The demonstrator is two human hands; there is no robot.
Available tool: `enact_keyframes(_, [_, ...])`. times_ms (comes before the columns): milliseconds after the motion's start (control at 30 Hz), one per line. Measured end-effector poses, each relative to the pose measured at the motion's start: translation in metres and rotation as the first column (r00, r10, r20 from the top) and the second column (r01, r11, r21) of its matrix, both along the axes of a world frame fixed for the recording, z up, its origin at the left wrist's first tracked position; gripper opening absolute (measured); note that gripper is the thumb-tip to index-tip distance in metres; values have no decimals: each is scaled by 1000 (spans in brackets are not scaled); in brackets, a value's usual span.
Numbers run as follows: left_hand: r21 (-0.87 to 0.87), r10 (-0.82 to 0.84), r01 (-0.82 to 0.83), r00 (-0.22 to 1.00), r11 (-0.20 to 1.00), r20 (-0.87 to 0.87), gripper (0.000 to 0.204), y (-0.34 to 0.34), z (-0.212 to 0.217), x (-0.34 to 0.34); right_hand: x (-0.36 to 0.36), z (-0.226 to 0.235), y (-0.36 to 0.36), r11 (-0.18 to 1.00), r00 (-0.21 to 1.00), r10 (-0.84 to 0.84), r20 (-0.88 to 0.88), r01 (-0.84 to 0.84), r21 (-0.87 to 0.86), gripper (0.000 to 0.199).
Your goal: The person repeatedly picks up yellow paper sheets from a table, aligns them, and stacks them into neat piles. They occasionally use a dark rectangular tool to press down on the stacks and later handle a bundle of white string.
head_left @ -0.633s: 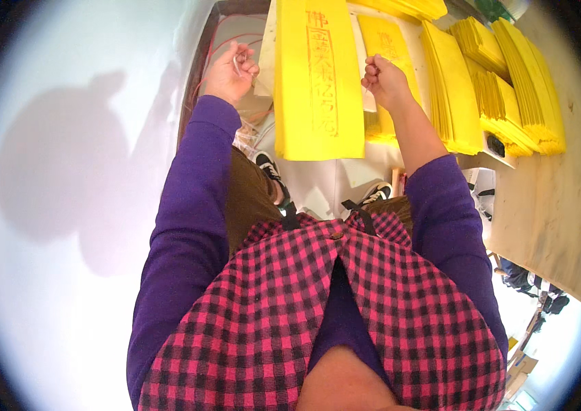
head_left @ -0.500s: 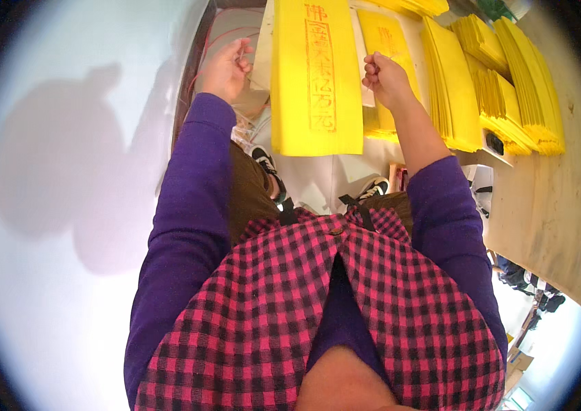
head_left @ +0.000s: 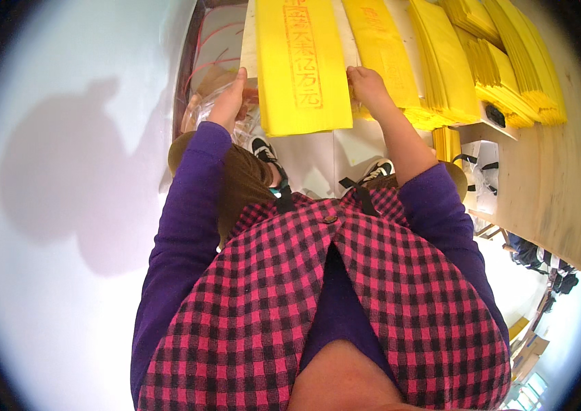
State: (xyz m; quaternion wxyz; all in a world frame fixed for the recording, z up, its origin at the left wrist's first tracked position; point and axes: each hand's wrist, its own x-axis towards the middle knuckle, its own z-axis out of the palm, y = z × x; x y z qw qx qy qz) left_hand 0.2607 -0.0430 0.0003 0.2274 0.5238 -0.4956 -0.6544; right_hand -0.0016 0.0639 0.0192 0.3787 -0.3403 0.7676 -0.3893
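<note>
A long stack of yellow paper sheets [head_left: 331,82] with red printing lies in front of me, its near end over the table's edge. My right hand [head_left: 371,92] is closed at the stack's right edge, thumb and fingertips against it. At the left edge, my left hand [head_left: 227,103] stands upright with the thumb stretched out; its other fingers are partly hidden by the hand. Crumpled clear plastic [head_left: 198,113] shows beside that hand.
Right of my right hand lie another printed yellow stack [head_left: 383,41] and several folded yellow stacks [head_left: 444,65] on the wooden table [head_left: 544,185]. Red strings [head_left: 215,58] hang at the left near a white wall [head_left: 64,294]. A white bag [head_left: 478,175] sits below the table edge.
Both hands have come down toward the stack's near end and in against its sides. The view has shifted, so the yellow stacks appear higher and further left.
</note>
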Motion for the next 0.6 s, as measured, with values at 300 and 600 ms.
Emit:
enact_keyframes(300, [98,-108,129,975,987,-194,28,4,-11,-12,24,-17,2,996,951,-85,298,91,-5,48])
enact_keyframes(600, [59,-203,219,957,974,-205,36,16,14,3,39,3,23,996,907,-83,412,89,5,34])
